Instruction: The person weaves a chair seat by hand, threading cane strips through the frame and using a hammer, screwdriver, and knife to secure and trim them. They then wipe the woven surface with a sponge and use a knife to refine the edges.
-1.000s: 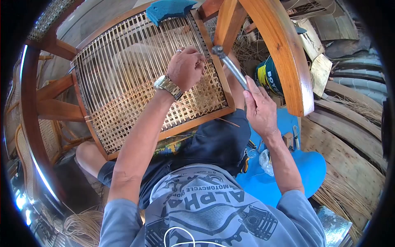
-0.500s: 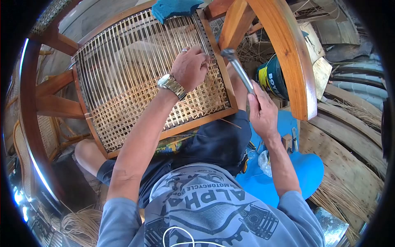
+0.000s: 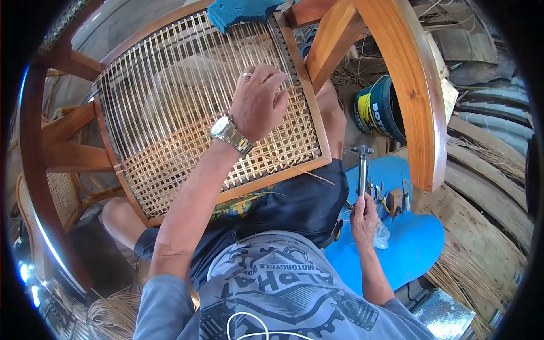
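My left hand (image 3: 258, 102), with a ring and a metal watch, is over the half-woven cane panel (image 3: 170, 170). Its fingers are curved and the thumb stands apart; nothing shows in them. The panel sits in a wooden chair frame (image 3: 272, 173) resting across my legs. Closely woven cane fills its near part, and loose parallel strands run across the far part. My right hand (image 3: 364, 218) grips a hammer (image 3: 363, 173) by its metal handle, head up, above a blue plastic stool (image 3: 419, 232) at my right side.
Pliers and other small tools (image 3: 391, 198) lie on the blue stool with a clear plastic bag (image 3: 381, 235). Beyond it stands a dark green bucket (image 3: 377, 107). A blue sponge-like block (image 3: 243, 12) sits at the frame's far edge. Cane bundles (image 3: 116, 309) lie on the floor.
My right hand has lowered the hammer from beside the panel's right edge to over the blue stool. My left hand stays at the panel, its fingers now looser and more spread.
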Demonstrator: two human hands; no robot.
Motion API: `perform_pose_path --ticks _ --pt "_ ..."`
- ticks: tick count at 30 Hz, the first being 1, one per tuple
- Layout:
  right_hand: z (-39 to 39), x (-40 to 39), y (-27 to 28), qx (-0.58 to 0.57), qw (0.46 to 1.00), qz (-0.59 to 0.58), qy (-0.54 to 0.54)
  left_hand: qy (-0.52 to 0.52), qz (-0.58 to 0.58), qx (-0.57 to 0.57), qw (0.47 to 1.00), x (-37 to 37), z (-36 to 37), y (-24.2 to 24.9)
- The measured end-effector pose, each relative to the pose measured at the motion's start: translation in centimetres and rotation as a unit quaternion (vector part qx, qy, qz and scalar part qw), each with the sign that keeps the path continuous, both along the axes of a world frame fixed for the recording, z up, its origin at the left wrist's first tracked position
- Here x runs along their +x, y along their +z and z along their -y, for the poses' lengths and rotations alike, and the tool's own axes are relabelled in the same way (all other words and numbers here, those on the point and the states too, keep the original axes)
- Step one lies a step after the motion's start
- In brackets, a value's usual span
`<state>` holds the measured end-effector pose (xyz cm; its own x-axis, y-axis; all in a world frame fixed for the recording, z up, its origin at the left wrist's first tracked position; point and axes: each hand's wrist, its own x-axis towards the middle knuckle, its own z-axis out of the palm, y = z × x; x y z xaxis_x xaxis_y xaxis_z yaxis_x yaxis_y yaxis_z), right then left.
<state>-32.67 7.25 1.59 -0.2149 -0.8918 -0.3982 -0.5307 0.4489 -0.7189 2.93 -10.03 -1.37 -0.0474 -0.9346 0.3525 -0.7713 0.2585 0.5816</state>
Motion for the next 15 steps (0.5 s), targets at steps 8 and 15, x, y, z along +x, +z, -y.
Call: perform_pose_path --ticks 8,15 --pt "-2.9 -5.2 -3.6 0.056 0.997 0.033 -0.046 -0.053 0.033 0.115 0.991 -1.0 1.7 0.9" --pt "-5.2 -7.6 -6.9 0.041 0.998 0.022 -0.036 -0.053 0.029 0.158 0.986 -1.1 1.9 0.8"
